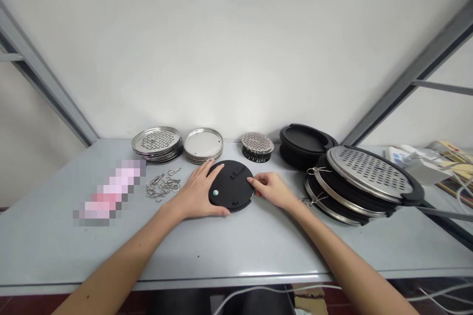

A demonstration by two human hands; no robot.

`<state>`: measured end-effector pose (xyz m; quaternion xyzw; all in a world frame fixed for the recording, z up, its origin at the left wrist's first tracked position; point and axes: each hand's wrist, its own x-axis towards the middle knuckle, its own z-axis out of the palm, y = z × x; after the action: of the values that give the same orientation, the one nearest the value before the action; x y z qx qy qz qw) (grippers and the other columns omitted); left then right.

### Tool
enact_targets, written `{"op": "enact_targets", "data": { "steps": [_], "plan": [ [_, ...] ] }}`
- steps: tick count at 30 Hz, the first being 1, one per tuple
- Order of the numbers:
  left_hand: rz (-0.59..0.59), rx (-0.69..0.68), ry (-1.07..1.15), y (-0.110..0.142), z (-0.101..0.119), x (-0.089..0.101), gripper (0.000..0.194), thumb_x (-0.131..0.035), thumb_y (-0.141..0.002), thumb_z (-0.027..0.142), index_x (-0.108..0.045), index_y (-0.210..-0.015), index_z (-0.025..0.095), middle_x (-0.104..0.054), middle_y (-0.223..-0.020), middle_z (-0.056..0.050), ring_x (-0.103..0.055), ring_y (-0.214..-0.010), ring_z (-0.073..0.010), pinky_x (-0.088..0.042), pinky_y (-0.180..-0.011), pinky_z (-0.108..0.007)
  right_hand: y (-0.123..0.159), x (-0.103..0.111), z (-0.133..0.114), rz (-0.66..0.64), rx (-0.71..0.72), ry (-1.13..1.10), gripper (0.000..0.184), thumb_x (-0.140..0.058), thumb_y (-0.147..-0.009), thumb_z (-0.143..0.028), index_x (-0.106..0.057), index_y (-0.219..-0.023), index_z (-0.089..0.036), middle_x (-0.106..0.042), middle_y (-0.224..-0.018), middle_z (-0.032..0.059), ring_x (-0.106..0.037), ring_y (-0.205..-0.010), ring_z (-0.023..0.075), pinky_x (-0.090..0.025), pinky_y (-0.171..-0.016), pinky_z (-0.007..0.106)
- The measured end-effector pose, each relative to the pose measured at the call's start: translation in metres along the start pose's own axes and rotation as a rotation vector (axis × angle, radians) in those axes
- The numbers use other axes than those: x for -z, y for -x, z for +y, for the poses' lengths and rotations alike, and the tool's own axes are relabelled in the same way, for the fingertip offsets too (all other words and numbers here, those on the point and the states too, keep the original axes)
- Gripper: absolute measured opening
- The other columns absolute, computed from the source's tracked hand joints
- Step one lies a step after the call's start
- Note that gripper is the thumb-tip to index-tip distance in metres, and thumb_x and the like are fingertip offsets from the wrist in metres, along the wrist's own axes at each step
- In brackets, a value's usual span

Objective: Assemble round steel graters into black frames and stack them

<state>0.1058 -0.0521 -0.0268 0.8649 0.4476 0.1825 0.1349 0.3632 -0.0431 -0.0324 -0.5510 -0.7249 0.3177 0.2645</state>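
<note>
A flat black round disc (236,184) lies on the table in front of me, with a small round sticker, an L-shaped slot and a small notch on its face. My left hand (197,189) spans its left side, fingers along the far rim and thumb at the near rim. At the right edge, my right hand (269,188) is closed in a pinch, one digit on the disc's top and the other fingers curled by the rim. A small light-coloured bit shows at the edge below those fingertips; I cannot make out what it is.
Metal wire clips (162,186) lie left of my hand. Behind stand stacked perforated metal plates (157,141), plain metal plates (204,143), small perforated discs (257,143) and black round trays (306,140). Assembled grater units (369,174) are piled at right, near a power adapter (424,170).
</note>
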Motion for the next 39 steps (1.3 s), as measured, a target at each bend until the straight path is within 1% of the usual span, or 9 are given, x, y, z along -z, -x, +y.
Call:
{"op": "enact_targets", "data": {
  "steps": [6, 11, 14, 19, 24, 28, 31, 35, 39],
  "plan": [
    [-0.059, 0.031, 0.040, 0.001, -0.002, 0.003, 0.112, -0.070, -0.057, 0.071, -0.024, -0.147, 0.025, -0.025, -0.152, -0.012, -0.026, -0.137, -0.0391, -0.029, -0.110, -0.052, 0.002, 0.008, -0.002, 0.219, -0.022, 0.332, 0.033, -0.049, -0.087, -0.043, -0.068, -0.075, -0.019, -0.067, -0.065, 0.0038, -0.059, -0.059, 0.0178, -0.038, -0.056, 0.028],
    [-0.105, 0.049, 0.088, 0.001, -0.007, 0.005, 0.109, -0.071, -0.058, 0.069, -0.024, -0.147, 0.027, -0.020, -0.155, -0.010, -0.024, -0.138, -0.0389, -0.030, -0.110, -0.051, 0.000, 0.003, 0.008, 0.222, 0.211, 0.227, 0.037, -0.050, -0.088, -0.040, -0.060, -0.117, -0.019, -0.068, -0.106, 0.0096, -0.063, -0.094, 0.0227, -0.049, -0.078, 0.034],
    [-0.114, 0.018, 0.131, -0.001, -0.009, 0.006, 0.113, -0.073, -0.057, 0.067, -0.022, -0.148, 0.024, -0.019, -0.155, -0.011, -0.024, -0.139, -0.0368, -0.028, -0.112, -0.048, -0.001, -0.007, 0.013, 0.164, 0.364, 0.240, 0.053, -0.054, -0.086, -0.043, -0.047, -0.133, -0.018, -0.054, -0.132, 0.0129, -0.051, -0.120, 0.0269, -0.043, -0.098, 0.042],
    [-0.040, 0.005, 0.182, -0.002, -0.013, 0.012, 0.115, -0.080, -0.052, 0.059, -0.027, -0.147, 0.024, -0.030, -0.151, -0.012, -0.030, -0.137, -0.0358, -0.028, -0.111, -0.047, -0.001, -0.014, 0.011, 0.108, 0.371, 0.241, 0.050, -0.050, -0.089, -0.044, -0.049, -0.132, -0.018, -0.058, -0.127, 0.0125, -0.055, -0.116, 0.0260, -0.043, -0.100, 0.042],
    [0.040, 0.082, 0.164, 0.000, -0.023, 0.024, 0.106, -0.081, -0.055, 0.053, -0.033, -0.144, 0.024, -0.049, -0.138, -0.011, -0.047, -0.125, -0.0336, -0.039, -0.103, -0.043, 0.000, -0.005, 0.007, 0.181, 0.239, 0.234, 0.035, -0.047, -0.091, -0.042, -0.062, -0.113, -0.021, -0.070, -0.105, 0.0085, -0.066, -0.092, 0.0243, -0.052, -0.079, 0.037],
    [0.160, 0.211, 0.054, 0.002, -0.039, 0.041, 0.062, -0.073, -0.069, 0.047, -0.058, -0.123, 0.022, -0.068, -0.112, -0.007, -0.063, -0.102, -0.0263, -0.047, -0.088, -0.035, 0.000, 0.000, 0.006, 0.197, 0.223, 0.212, 0.028, -0.047, -0.091, -0.037, -0.063, -0.108, -0.022, -0.072, -0.101, 0.0060, -0.067, -0.086, 0.0224, -0.052, -0.073, 0.033],
    [0.259, 0.411, -0.121, 0.003, -0.053, 0.050, 0.034, -0.065, -0.076, 0.041, -0.067, -0.103, 0.019, -0.070, -0.104, -0.008, -0.065, -0.094, -0.0259, -0.048, -0.080, -0.033, 0.001, 0.002, 0.005, 0.192, 0.249, 0.224, 0.027, -0.049, -0.089, -0.035, -0.064, -0.107, -0.022, -0.071, -0.102, 0.0063, -0.067, -0.087, 0.0224, -0.052, -0.074, 0.033],
    [0.180, 0.579, -0.243, 0.005, -0.067, 0.050, 0.029, -0.064, -0.076, 0.032, -0.067, -0.101, 0.017, -0.070, -0.105, -0.011, -0.063, -0.098, -0.0277, -0.047, -0.080, -0.033, 0.000, 0.002, 0.006, 0.193, 0.258, 0.243, 0.031, -0.049, -0.089, -0.035, -0.063, -0.112, -0.020, -0.069, -0.107, 0.0093, -0.064, -0.097, 0.0247, -0.052, -0.081, 0.037],
    [0.138, 0.601, -0.235, 0.005, -0.074, 0.042, 0.016, -0.060, -0.078, 0.024, -0.070, -0.089, 0.019, -0.073, -0.091, -0.007, -0.066, -0.087, -0.0238, -0.046, -0.074, -0.029, 0.000, -0.002, 0.009, 0.162, 0.297, 0.269, 0.039, -0.050, -0.089, -0.037, -0.060, -0.120, -0.016, -0.065, -0.117, 0.0133, -0.061, -0.107, 0.0264, -0.048, -0.093, 0.041]
  ]
}}
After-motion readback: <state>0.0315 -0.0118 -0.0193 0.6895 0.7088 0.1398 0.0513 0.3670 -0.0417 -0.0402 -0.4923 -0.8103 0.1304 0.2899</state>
